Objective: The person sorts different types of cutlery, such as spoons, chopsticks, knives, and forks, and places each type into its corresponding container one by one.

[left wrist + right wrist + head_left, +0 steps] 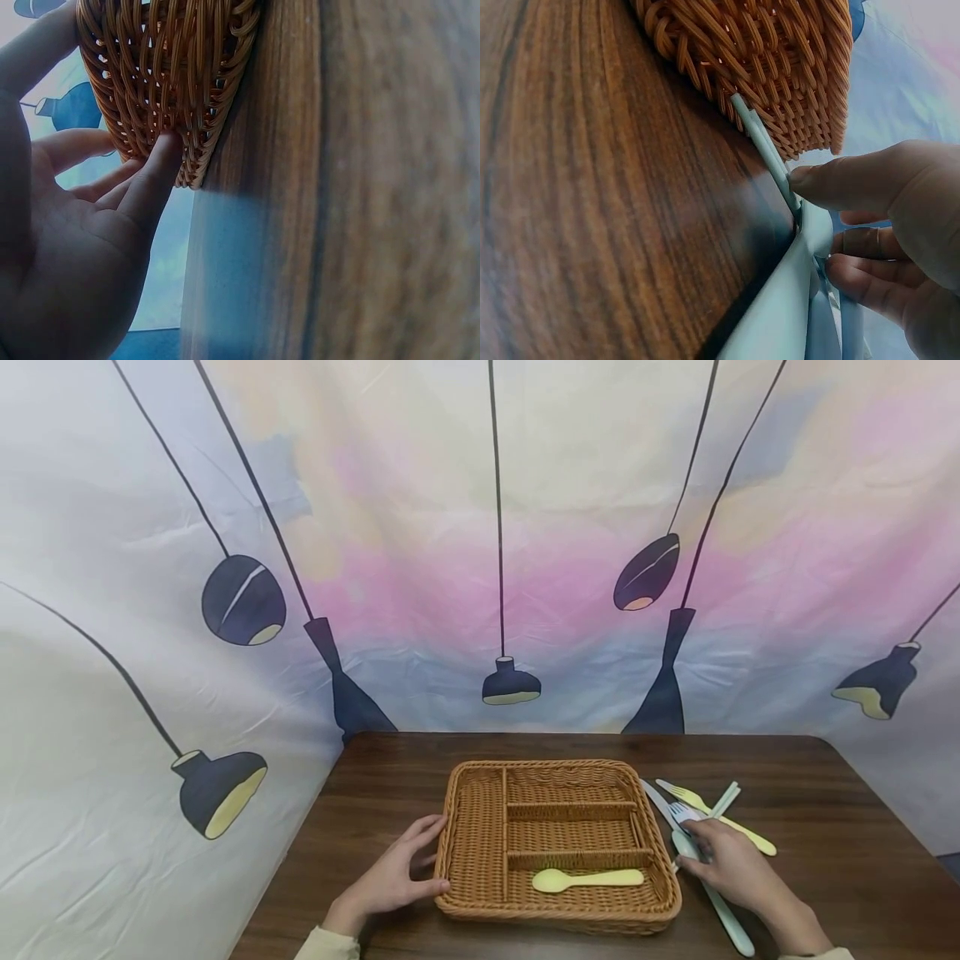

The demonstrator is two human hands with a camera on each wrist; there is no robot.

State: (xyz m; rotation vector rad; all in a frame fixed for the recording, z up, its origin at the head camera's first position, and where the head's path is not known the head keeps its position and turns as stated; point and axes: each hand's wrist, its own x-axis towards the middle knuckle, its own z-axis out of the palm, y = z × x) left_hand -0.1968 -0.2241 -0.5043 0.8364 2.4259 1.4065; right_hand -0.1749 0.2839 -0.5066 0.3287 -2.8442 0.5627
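A woven wicker basket (480,912) with several compartments sits on the table, and a yellow spoon (588,878) lies in its front compartment. My left hand (401,872) rests against the basket's left side, thumb at the front corner and fingers spread along the outer wall. To the right of the basket, my right hand (723,860) reaches over a small pile of cutlery. Its thumb and fingertips pinch the bowl of a pale green spoon (776,300). Pale green chopsticks (765,142) pass under that bowl. A pale blue fork (681,812) is partly hidden by the right hand.
Beside the basket's right edge lies a pale knife (654,795). A yellow fork (750,837) lies slanted beyond the right hand. The dark wooden table (840,827) ends at a hanging cloth (420,577) printed with lamps.
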